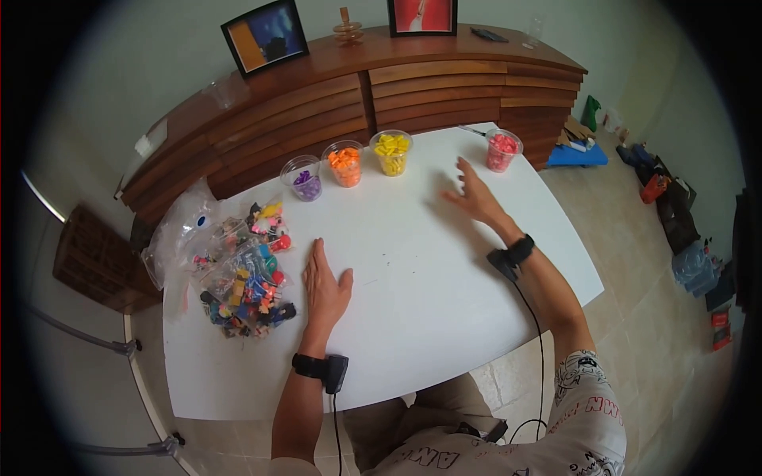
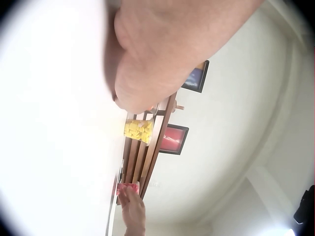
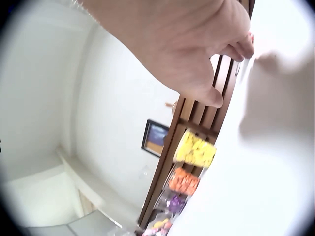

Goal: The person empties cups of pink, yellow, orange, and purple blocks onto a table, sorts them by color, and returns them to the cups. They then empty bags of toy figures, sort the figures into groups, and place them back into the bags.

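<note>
My left hand (image 1: 325, 287) rests edge-down on the white table (image 1: 373, 341), its fingers straight and pointing forward, beside bags of small toy figures (image 1: 248, 289). Over the right half of the table my right hand (image 1: 479, 198) is raised with fingers and thumb spread, holding nothing. Just beyond its fingertips stands a clear cup of pink pieces (image 1: 502, 151). Along the far edge, to its left, are a cup of yellow pieces (image 1: 392, 152), a cup of orange pieces (image 1: 345, 164) and a cup of purple pieces (image 1: 303, 180), the purple one filled lowest.
A wooden sideboard (image 1: 436, 83) runs behind the table, with picture frames (image 1: 266, 36) on top. An empty clear plastic bag (image 1: 178, 230) overhangs the table's left side. A thin dark pen-like item (image 1: 471, 130) lies near the pink cup. Cables hang from both wrist straps.
</note>
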`<state>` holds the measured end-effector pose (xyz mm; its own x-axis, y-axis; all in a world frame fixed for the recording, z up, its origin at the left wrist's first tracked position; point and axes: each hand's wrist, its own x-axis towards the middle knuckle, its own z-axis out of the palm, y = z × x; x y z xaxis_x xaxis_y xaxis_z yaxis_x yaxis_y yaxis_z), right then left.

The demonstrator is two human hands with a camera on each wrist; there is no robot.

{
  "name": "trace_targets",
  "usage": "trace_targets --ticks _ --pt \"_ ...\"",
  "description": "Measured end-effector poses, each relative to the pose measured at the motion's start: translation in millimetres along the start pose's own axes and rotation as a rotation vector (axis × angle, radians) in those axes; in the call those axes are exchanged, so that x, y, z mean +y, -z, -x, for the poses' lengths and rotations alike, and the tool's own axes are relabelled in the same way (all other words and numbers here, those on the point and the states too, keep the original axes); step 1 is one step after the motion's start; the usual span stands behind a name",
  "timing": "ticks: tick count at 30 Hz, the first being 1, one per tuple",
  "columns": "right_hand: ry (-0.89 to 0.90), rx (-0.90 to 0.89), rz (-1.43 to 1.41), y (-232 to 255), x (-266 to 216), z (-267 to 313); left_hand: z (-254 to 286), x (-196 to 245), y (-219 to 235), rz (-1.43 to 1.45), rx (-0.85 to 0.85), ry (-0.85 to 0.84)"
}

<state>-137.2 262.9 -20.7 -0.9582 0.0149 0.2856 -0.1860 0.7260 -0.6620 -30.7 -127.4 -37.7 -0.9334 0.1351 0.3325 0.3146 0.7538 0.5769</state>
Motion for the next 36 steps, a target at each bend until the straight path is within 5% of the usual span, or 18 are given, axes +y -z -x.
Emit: trace_targets --ticks 4,6,10,14,19,22,23,25,33,36 --pt "-0.015 0.035 -0.023 -71 -40 -66 0 -2 0 0.024 0.011 0.009" --pt "-0.086 0.075 -0.414 -98 -45 -91 1 -1 1 0.033 0.015 0.010" --pt "-0.066 0.091 -0.304 -91 -61 -87 0 -5 0 0.044 0.017 0.004" --pt "-0.010 -0.046 -0.331 -76 -77 -7 -2 6 1 0.120 0.061 -0.051" --pt "0.089 -0.354 -0.460 -50 -145 114 8 48 21 0.484 -0.199 0.034" --pt "0.371 0.001 -0.101 -32 -173 145 6 32 22 0.704 -0.397 -0.024" --pt "0.368 -0.011 -0.104 -21 -181 144 9 30 20 0.767 -0.457 -0.031" --pt "0.918 -0.135 0.313 -7 -189 139 15 25 18 0.793 -0.452 -0.031" --pt "0.805 -0.401 0.063 9 -204 116 23 19 27 0.830 -0.489 0.033" --pt "0.579 -0.108 -0.002 3 -182 71 24 29 33 0.838 -0.450 -0.016"
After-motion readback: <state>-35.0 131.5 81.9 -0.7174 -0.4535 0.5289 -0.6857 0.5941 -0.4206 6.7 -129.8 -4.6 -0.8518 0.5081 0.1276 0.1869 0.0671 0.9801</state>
